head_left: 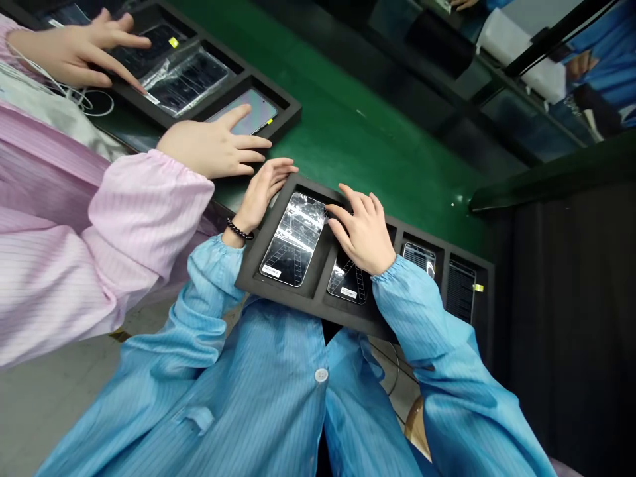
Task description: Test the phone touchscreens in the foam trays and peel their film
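Observation:
A black compartmented tray (pixel 318 298) lies tilted across the green table's near edge, with several smartphones in its slots. In the leftmost slot is a smartphone with a glossy dark screen (pixel 293 242) and a white label at its lower end. My left hand (pixel 261 192) rests along the tray's left end, fingers stretched out and holding nothing. Over the divider and the second slot, my right hand (pixel 365 228) has its fingers apart, the tips at the first smartphone's right edge; whether they touch it I cannot tell. It partly covers the second smartphone (pixel 348 278).
A co-worker in a pink sleeve (pixel 149 218) has both hands over another black tray (pixel 291 116) at upper left, with phones and plastic film inside. White cables (pixel 74 96) lie near that arm. The green tabletop (pixel 368 146) extends beyond. A dark curtain (pixel 561 298) hangs at right.

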Tool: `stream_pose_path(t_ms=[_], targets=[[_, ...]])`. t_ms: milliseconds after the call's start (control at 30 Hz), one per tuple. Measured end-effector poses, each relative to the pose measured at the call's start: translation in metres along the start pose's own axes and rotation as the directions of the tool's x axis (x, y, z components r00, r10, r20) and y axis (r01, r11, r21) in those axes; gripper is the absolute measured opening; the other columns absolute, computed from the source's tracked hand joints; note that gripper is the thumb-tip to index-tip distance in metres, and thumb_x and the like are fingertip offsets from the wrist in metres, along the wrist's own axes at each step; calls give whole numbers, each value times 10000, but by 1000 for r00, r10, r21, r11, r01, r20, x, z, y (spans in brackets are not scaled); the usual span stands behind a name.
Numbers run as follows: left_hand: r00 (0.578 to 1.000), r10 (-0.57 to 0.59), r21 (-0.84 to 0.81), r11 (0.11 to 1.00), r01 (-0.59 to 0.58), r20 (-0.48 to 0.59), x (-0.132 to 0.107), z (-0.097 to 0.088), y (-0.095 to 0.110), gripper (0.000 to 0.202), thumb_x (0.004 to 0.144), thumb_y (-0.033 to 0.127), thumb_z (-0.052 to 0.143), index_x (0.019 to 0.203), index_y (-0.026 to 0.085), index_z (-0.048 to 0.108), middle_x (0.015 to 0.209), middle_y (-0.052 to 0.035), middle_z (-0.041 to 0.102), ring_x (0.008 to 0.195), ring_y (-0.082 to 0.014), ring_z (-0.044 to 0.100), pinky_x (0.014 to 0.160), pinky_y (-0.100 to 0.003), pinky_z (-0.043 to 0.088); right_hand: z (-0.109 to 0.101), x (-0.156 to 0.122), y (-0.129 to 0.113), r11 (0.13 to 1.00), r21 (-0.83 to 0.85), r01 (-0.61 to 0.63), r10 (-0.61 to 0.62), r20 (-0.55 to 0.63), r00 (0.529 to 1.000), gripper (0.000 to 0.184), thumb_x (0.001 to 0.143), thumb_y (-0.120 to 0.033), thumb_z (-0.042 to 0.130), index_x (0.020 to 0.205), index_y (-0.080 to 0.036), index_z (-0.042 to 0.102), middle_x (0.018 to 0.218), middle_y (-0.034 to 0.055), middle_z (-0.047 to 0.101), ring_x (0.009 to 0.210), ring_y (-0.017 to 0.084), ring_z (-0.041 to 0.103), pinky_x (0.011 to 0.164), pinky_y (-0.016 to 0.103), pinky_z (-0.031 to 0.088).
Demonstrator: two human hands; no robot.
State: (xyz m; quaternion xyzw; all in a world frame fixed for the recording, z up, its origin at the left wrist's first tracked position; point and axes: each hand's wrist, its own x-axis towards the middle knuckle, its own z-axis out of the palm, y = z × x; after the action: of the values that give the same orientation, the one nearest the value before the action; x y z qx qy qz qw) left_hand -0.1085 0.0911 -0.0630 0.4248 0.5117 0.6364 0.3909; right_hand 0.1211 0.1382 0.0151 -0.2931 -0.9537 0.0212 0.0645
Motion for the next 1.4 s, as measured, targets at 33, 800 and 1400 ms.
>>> stream_pose_path(t_ms=[33, 800, 1400], targets=[[1000, -1, 0, 1000, 1, 3, 0, 0, 0, 557, 989, 687, 279, 1233, 263, 545, 1317, -66, 664, 1344, -241, 555, 1191, -457, 418, 0, 0, -1, 1000, 0, 4, -4, 8, 1000, 398, 1052, -385, 400, 1263, -204, 685, 1580, 145, 456, 1374, 322, 483, 1196, 612, 307], [1000, 28, -99, 995, -29, -6, 1, 0, -1, 588, 965, 715, 383, 1214, 226, 595, 1256, -77, 683, 1269, -209, 611, 1131, -367, 464, -6, -21, -57, 965, 100, 243, -253, 100, 962, 393, 1060, -407, 400, 1257, -214, 680, 1610, 140, 425, 1401, 292, 461, 1224, 579, 253], [1000, 28, -57, 998, -28, -4, 0, 0, 0, 557, 995, 679, 340, 1220, 237, 593, 1266, -68, 684, 1283, -203, 606, 1137, -369, 462, -14, -6, -66, 900, 304, 312, -336, 26, 942, 386, 1067, -378, 375, 1238, -257, 700, 1564, 95, 496, 1372, 246, 495, 1232, 543, 270]])
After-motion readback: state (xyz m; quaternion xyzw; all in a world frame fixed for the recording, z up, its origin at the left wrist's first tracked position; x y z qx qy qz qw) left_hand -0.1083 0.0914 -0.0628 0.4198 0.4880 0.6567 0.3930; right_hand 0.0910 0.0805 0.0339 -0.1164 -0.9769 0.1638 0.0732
